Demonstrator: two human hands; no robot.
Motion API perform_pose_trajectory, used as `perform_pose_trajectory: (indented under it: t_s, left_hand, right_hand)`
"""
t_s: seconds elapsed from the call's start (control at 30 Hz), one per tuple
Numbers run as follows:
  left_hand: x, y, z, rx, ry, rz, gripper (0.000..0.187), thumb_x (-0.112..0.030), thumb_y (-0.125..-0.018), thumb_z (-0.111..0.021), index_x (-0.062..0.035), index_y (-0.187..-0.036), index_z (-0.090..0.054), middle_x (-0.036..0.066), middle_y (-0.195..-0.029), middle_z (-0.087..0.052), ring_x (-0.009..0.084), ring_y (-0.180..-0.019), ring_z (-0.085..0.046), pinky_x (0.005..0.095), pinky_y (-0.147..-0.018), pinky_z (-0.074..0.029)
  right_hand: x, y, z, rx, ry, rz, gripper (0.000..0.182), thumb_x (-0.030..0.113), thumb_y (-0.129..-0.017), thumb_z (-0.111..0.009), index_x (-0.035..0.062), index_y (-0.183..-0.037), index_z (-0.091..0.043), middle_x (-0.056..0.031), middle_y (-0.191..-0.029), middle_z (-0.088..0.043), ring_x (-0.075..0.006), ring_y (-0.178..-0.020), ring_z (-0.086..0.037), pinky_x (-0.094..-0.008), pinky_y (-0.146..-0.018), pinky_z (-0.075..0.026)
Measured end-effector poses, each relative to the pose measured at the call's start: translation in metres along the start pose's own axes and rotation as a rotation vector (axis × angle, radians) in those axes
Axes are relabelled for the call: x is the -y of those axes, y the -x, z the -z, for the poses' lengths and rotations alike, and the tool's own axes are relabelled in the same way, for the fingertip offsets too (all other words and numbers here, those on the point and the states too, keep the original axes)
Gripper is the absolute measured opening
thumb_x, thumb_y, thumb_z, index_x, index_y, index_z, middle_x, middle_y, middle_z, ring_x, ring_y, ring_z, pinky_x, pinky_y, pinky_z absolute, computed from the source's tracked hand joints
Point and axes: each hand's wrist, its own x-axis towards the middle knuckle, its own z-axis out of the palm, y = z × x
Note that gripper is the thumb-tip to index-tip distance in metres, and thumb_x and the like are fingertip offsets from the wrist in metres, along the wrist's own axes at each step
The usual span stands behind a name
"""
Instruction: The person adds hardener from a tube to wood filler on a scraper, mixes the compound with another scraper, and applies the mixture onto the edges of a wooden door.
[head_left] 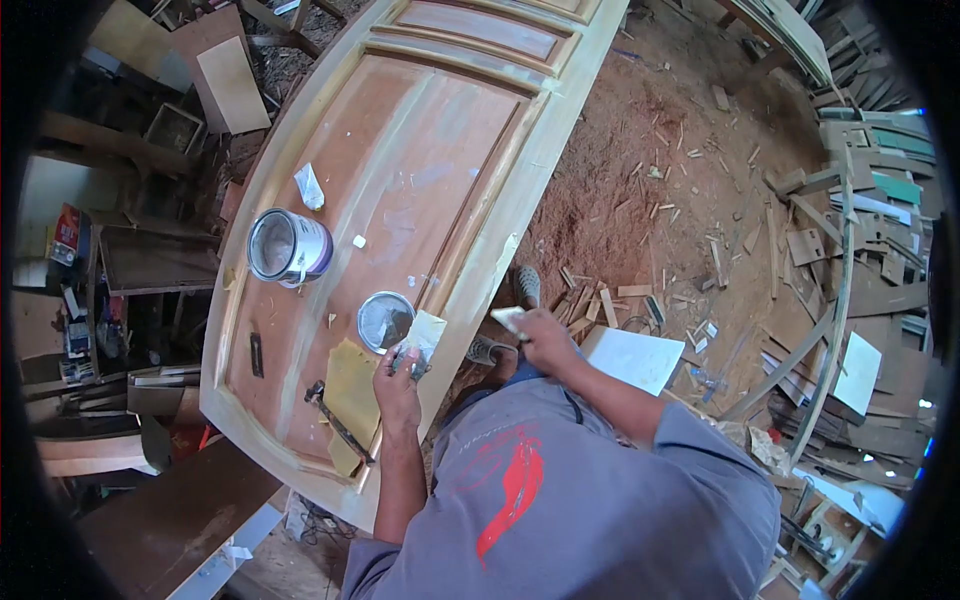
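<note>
My left hand [400, 390] is closed on a pale, square flat piece [428, 330] smeared with grey paste, over the edge of a wooden panelled door [345, 110]. Away from the door, in front of my body, my right hand [548, 342] grips a small pale flat piece [508, 320] whose kind I cannot make out. Close to my left hand lies a round can lid [372, 312] with grey paste on it. An open paint can [318, 246] stands farther left on the door. A hammer [342, 428] rests across a yellowish sheet [352, 385], which looks like sandpaper.
A crumpled white packet [309, 187] and a dark narrow strip [257, 355] lie on the door. Wood offcuts [600, 305] and a white board [635, 358] are on the dirt floor at right. Cluttered shelving [150, 255] stands left; stacked boards [880, 290] lie far right.
</note>
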Motion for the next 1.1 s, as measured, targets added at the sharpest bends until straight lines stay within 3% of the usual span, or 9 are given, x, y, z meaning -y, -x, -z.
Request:
perform_pose_trajectory:
  t_s: [0.03, 0.07, 0.13, 0.2, 0.3, 0.43, 0.5, 0.73, 1.1]
  left_hand:
    - [0.000, -0.001, -0.001, -0.002, 0.007, -0.003, 0.028, -0.011, -0.093, -0.070, 0.0027, -0.118, -0.066, 0.006, -0.104, -0.069, 0.0127, -0.092, -0.065, 0.0281, -0.083, -0.052]
    - [0.000, -0.001, -0.003, -0.006, 0.014, -0.006, 0.028, -0.011, -0.093, -0.071, 0.0026, -0.118, -0.067, 0.006, -0.104, -0.069, 0.0129, -0.092, -0.065, 0.0284, -0.083, -0.052]
    - [0.001, -0.002, -0.007, -0.006, 0.018, -0.013, 0.028, -0.011, -0.092, -0.071, 0.0025, -0.116, -0.067, 0.006, -0.103, -0.070, 0.0133, -0.091, -0.065, 0.0288, -0.082, -0.052]
    - [0.000, -0.005, -0.014, -0.014, -0.011, -0.015, 0.028, -0.012, -0.092, -0.072, 0.0025, -0.115, -0.067, 0.007, -0.102, -0.070, 0.0137, -0.090, -0.066, 0.0292, -0.082, -0.053]
    - [-0.003, -0.008, -0.027, -0.055, -0.038, 0.003, 0.027, -0.012, -0.091, -0.072, 0.0028, -0.114, -0.068, 0.007, -0.101, -0.070, 0.0141, -0.089, -0.066, 0.0297, -0.080, -0.054]
    - [-0.003, -0.007, -0.042, -0.104, -0.003, 0.028, 0.027, -0.013, -0.091, -0.073, 0.0024, -0.113, -0.068, 0.007, -0.101, -0.070, 0.0144, -0.089, -0.067, 0.0302, -0.078, -0.055]
    - [-0.005, -0.008, -0.049, -0.118, 0.005, 0.021, 0.027, -0.011, -0.091, -0.073, 0.0019, -0.114, -0.068, 0.006, -0.102, -0.070, 0.0148, -0.090, -0.068, 0.0305, -0.078, -0.056]
    - [0.010, -0.008, -0.034, -0.134, 0.116, 0.040, 0.035, -0.009, -0.093, -0.069, 0.0033, -0.124, -0.060, 0.010, -0.111, -0.068, 0.0194, -0.097, -0.069, 0.0335, -0.080, -0.059]
    - [0.010, 0.007, 0.051, 0.029, -0.066, 0.058, 0.027, -0.009, -0.093, -0.070, 0.0037, -0.117, -0.066, 0.006, -0.102, -0.070, 0.0133, -0.089, -0.067, 0.0283, -0.080, -0.054]
  right_hand:
    - [-0.006, -0.017, 0.015, -0.114, 0.088, 0.085, 0.044, 0.000, -0.074, -0.064, 0.0066, -0.117, -0.071, -0.0164, -0.100, -0.068, -0.0372, -0.097, -0.062, -0.0456, -0.092, -0.050]
    - [-0.018, -0.040, 0.028, -0.227, 0.179, 0.125, 0.039, 0.000, -0.077, -0.063, 0.0071, -0.115, -0.071, -0.0164, -0.100, -0.069, -0.0378, -0.093, -0.062, -0.0457, -0.090, -0.051]
    - [-0.024, -0.095, 0.076, -0.381, 0.226, 0.010, 0.026, 0.003, -0.079, -0.064, 0.0058, -0.104, -0.073, -0.0186, -0.095, -0.069, -0.0396, -0.090, -0.064, -0.0465, -0.082, -0.052]
    - [-0.047, -0.166, 0.135, -0.268, 0.231, -0.070, 0.024, 0.010, -0.082, -0.062, 0.0062, -0.103, -0.074, -0.0231, -0.090, -0.070, -0.0435, -0.083, -0.067, -0.0485, -0.076, -0.054]
    - [-0.076, -0.260, 0.187, -0.295, 0.346, -0.221, 0.027, 0.017, -0.084, -0.059, 0.0083, -0.104, -0.074, -0.0246, -0.099, -0.070, -0.0430, -0.092, -0.068, -0.0509, -0.083, -0.054]
    - [-0.148, -0.359, 0.205, -0.177, 0.493, -0.222, 0.027, 0.019, -0.086, -0.056, 0.0066, -0.102, -0.074, -0.0264, -0.099, -0.070, -0.0446, -0.095, -0.068, -0.0524, -0.086, -0.054]
    - [-0.150, -0.379, 0.200, -0.058, 0.564, -0.276, 0.028, 0.022, -0.089, -0.055, 0.0046, -0.099, -0.074, -0.0265, -0.099, -0.070, -0.0448, -0.095, -0.068, -0.0527, -0.086, -0.054]
    - [-0.066, -0.325, 0.158, 0.195, 0.599, -0.342, 0.039, 0.033, -0.095, -0.052, 0.0022, -0.094, -0.074, -0.0271, -0.097, -0.071, -0.0442, -0.094, -0.069, -0.0531, -0.088, -0.053]
    - [0.040, -0.169, 0.028, 0.215, 0.449, -0.259, 0.032, 0.024, -0.088, -0.051, 0.0012, -0.088, -0.074, -0.0266, -0.094, -0.070, -0.0464, -0.091, -0.067, -0.0532, -0.087, -0.053]
